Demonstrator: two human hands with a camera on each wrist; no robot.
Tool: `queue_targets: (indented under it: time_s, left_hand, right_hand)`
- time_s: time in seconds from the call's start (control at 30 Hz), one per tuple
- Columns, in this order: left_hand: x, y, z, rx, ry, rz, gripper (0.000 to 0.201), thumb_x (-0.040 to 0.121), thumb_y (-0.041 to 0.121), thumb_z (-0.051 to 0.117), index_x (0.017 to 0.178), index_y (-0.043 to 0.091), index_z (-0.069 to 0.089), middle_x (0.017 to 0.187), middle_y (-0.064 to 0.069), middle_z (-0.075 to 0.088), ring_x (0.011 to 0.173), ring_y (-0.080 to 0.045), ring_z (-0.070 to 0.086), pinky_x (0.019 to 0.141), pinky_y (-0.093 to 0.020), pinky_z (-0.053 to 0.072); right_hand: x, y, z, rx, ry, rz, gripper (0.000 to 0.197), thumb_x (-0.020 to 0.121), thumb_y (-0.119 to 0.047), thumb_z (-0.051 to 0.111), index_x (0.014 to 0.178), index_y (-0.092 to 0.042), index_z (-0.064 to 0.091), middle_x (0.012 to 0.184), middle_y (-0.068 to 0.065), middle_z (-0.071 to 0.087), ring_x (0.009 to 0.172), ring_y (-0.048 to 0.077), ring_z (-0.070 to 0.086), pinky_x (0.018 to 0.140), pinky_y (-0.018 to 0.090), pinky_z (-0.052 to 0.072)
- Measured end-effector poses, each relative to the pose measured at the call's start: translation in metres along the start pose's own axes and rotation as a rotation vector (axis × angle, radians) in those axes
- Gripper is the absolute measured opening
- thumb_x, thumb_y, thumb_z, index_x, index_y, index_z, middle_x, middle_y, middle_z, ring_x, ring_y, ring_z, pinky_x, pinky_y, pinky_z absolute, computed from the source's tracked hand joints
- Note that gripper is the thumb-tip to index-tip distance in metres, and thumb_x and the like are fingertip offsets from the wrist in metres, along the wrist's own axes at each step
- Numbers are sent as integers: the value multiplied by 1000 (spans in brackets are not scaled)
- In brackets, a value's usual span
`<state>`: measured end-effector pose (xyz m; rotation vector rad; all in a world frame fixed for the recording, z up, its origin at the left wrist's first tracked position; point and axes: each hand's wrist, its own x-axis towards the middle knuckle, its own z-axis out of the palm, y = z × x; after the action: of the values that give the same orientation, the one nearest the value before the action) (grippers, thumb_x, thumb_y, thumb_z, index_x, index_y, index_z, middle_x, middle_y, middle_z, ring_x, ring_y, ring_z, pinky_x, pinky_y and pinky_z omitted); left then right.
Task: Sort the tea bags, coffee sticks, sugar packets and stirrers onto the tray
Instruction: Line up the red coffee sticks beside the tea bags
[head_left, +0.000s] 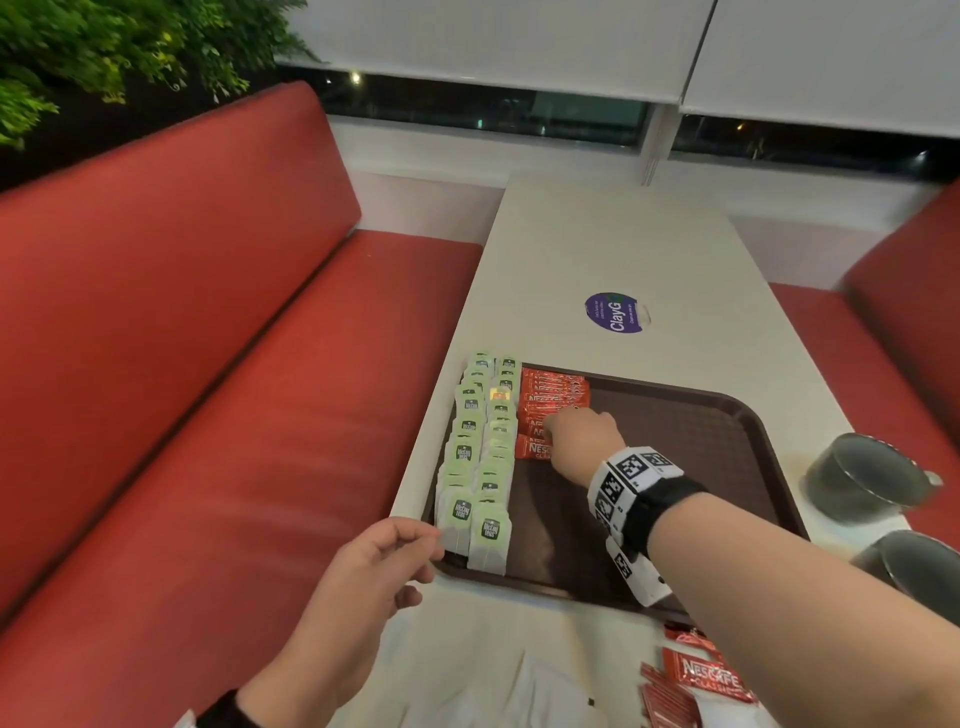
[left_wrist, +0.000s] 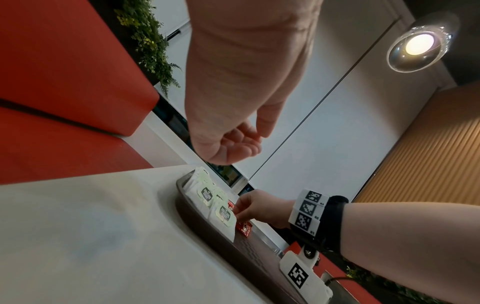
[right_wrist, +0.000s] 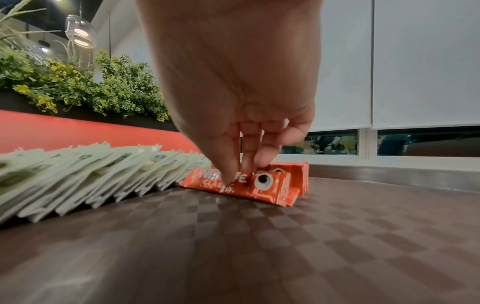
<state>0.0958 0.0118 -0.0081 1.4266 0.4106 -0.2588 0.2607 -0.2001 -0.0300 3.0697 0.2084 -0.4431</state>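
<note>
Red padded benches (head_left: 208, 338) flank your pale table (head_left: 597, 249). On it, the brown checker-textured tray (head_left: 701, 431) carries two rows of green tea bags (head_left: 480, 457) and glossy orange coffee sticks (head_left: 553, 400). Your right hand (head_left: 584, 434) presses straight fingertips (right_wrist: 230, 174) on the nearest stick (label partly hidden); your left hand (head_left: 371, 577) hovers loosely curled, holding nothing.
</note>
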Motion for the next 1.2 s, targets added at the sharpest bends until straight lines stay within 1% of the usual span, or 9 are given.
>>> queue_targets:
  time_s: [0.17,0.3,0.5,0.57,0.7,0.87,0.97,1.03,1.2]
  left_hand:
    - [-4,3,-1,11,11,1,11,89,4,57,82,6,65,72,1,64,64,-12,51,59,-25,39]
    - [-11,7,2,38,8,8,11,90,4,56,84,6,65,70,2,65,65,-13,51,61,-26,38]
    - [-23,9,5,61,-7,7,10,91,5,55,86,5,64,73,0,64,68,-15,50,62,-29,38]
    - [-28,7,8,70,-13,4,10,91,5,55,88,5,64,75,-2,64,68,-15,50,62,-29,38]
    - [-34,1,15,97,-39,6,9,91,5,55,91,3,64,80,-6,63,69,-16,49,62,-29,37]
    - [-43,-11,29,148,-100,-5,11,91,6,54,94,0,63,84,-8,61,70,-17,49,64,-30,37]
    - [-49,-18,45,206,-141,-19,11,91,7,56,92,0,64,86,-9,61,72,-19,50,64,-31,39]
    - [-53,-23,61,236,-170,-22,11,91,7,56,93,0,64,85,-8,62,73,-19,51,64,-31,40]
    - [-71,-36,105,374,-276,12,9,90,10,59,87,6,68,83,-8,66,76,-21,54,66,-31,43]
  right_hand:
    - [-5,-4,-1,4,17,5,26,88,-7,46,107,-17,59,108,4,62,103,26,57,92,37,38]
    - [-23,1,-12,117,148,-9,18,90,-13,48,102,-17,61,105,3,61,101,25,57,89,37,38]
    - [-93,41,-22,394,238,-30,10,91,-23,53,95,-22,62,99,-3,62,95,21,59,90,38,45]
    - [-125,59,-22,474,257,-7,6,91,-22,56,90,-25,62,94,-7,61,92,16,59,85,32,46]
    - [-197,101,-14,613,338,134,5,89,-21,62,89,-23,66,85,-11,64,82,8,57,72,22,39]
    - [-291,162,23,716,391,445,8,86,-17,66,83,-25,65,78,-9,65,71,10,59,59,16,39]
    - [-332,184,51,657,325,564,12,84,-18,68,85,-28,62,81,-13,63,73,5,55,60,16,36]
    - [-349,193,68,623,272,643,11,85,-19,67,92,-27,64,93,-9,63,80,9,55,67,21,39]
    - [-366,201,96,505,115,737,46,81,-36,66,125,-25,58,126,0,56,102,23,58,89,37,49]
